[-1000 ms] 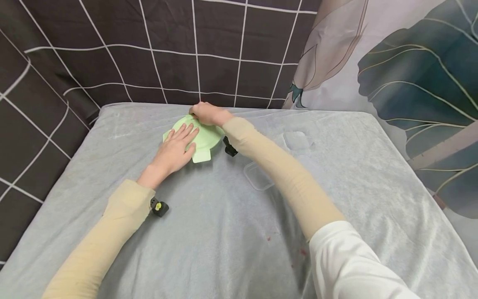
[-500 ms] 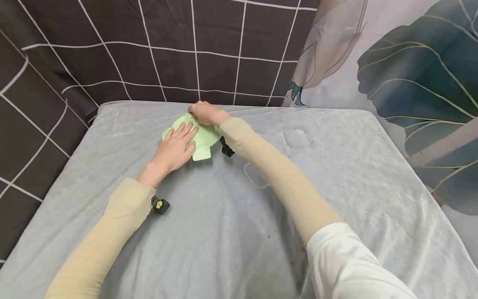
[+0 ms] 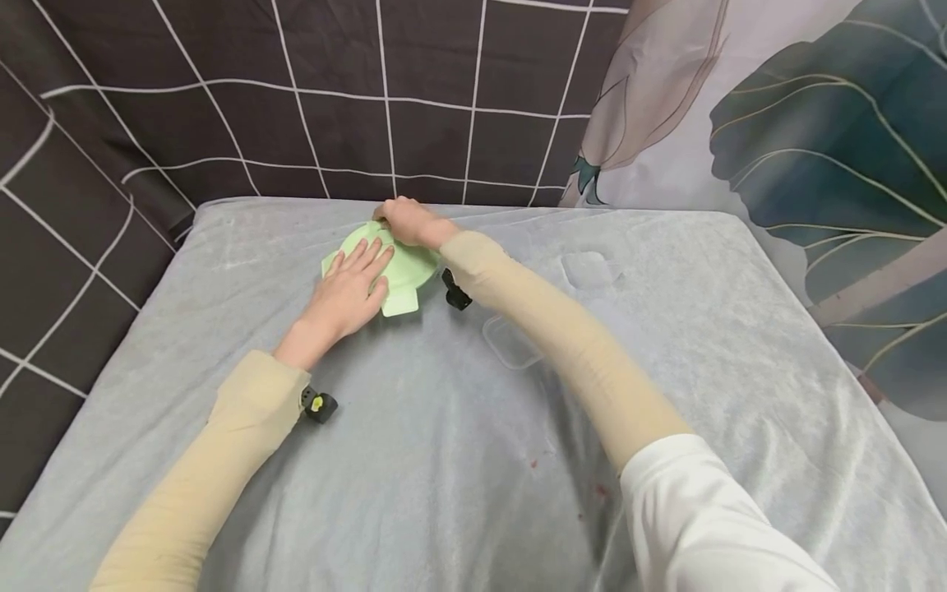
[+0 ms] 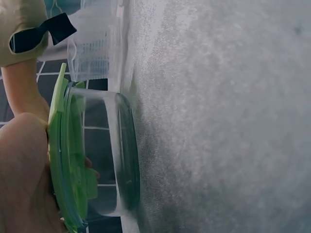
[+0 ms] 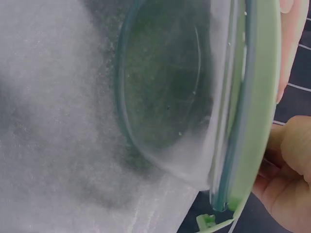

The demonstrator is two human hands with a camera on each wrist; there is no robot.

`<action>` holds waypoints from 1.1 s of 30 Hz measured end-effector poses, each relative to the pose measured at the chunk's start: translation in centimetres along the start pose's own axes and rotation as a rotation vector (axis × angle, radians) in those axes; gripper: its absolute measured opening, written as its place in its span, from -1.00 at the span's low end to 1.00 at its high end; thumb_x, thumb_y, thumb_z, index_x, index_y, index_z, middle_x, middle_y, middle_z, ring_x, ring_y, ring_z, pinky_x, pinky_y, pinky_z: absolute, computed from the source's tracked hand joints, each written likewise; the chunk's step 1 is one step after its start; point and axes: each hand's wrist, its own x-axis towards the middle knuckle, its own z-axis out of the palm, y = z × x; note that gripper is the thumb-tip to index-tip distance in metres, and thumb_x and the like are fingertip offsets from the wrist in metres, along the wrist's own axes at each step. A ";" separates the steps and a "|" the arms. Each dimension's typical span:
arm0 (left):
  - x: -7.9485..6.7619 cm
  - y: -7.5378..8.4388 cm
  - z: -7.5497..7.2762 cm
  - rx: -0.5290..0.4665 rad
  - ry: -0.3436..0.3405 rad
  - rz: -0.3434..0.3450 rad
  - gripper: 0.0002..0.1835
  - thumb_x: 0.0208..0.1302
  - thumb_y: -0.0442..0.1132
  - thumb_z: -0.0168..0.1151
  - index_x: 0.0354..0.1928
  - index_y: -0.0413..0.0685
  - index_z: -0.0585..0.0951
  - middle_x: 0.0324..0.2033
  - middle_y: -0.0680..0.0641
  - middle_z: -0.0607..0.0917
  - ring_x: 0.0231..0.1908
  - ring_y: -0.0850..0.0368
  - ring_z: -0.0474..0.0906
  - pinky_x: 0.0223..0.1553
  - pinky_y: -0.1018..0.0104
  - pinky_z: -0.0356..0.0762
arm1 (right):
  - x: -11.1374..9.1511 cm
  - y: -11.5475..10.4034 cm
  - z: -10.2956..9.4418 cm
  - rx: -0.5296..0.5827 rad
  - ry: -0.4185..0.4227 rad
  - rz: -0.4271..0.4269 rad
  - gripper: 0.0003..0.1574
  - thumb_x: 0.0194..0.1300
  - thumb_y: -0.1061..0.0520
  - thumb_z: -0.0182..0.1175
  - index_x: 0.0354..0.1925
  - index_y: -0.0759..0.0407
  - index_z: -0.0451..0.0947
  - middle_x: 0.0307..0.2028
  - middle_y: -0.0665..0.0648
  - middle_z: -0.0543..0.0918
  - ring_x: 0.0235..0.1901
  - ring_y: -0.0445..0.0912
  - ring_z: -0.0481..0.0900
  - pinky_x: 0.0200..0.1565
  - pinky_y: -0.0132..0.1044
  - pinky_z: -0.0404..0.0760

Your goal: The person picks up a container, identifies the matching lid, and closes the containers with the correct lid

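A round light-green lid (image 3: 414, 267) sits on a clear glass food container (image 5: 165, 92) on the grey cloth, near the far edge. My left hand (image 3: 348, 292) lies flat across the lid's top with its fingers spread. At the lid's far side my right hand (image 3: 410, 222) has its fingers curled over the edge, where it grips the lid; the fingertips are hidden in the head view. One locking flap (image 3: 400, 302) sticks outward at the near side. Through the glass in the left wrist view, the container's inside looks bare.
Two clear plastic pieces, a rounded one (image 3: 510, 341) and a squarish one (image 3: 588, 270), lie right of the lid, partly behind the right sleeve (image 3: 562, 329). A dark gridded curtain (image 3: 429, 131) hangs close behind the table's far edge, with a patterned curtain (image 3: 814, 164) at the right.
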 end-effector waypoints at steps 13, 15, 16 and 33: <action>0.0 1.4 0.1 0.060 -0.001 -0.055 -0.39 0.46 -0.05 -0.41 0.50 -0.02 0.05 0.51 -0.14 -0.02 0.51 -0.11 -0.18 0.50 -0.11 -0.21 | -1.4 0.2 -0.7 0.038 0.121 0.013 -0.67 0.44 0.16 0.03 0.07 0.14 0.61 0.07 0.08 0.66 0.02 -0.07 0.62 0.09 -0.32 0.56; 0.0 1.6 0.1 0.071 0.011 -0.067 -0.39 0.46 -0.05 -0.41 0.50 -0.03 0.07 0.51 -0.16 0.01 0.51 -0.12 -0.16 0.50 -0.12 -0.18 | -1.7 0.2 -1.0 0.046 0.130 0.027 -0.63 0.43 0.13 0.06 0.13 0.14 0.58 0.12 0.08 0.64 0.10 -0.05 0.59 0.16 -0.28 0.54; 0.0 1.7 0.1 0.077 0.019 -0.071 -0.39 0.45 -0.06 -0.41 0.50 -0.04 0.07 0.50 -0.17 0.02 0.51 -0.13 -0.15 0.49 -0.12 -0.17 | -1.9 0.3 -1.2 0.049 0.126 0.034 -0.62 0.43 0.11 0.06 0.14 0.14 0.57 0.13 0.08 0.63 0.12 -0.04 0.59 0.18 -0.26 0.54; -0.3 3.2 0.5 0.151 0.066 -0.154 -0.38 0.47 -0.05 -0.45 0.50 -0.12 0.03 0.49 -0.23 0.03 0.48 -0.22 -0.08 0.45 -0.20 -0.07 | -5.9 1.9 -1.9 0.053 0.141 0.106 -0.52 0.37 0.04 0.13 0.15 0.29 0.54 0.14 0.22 0.60 0.12 0.08 0.58 0.19 -0.13 0.53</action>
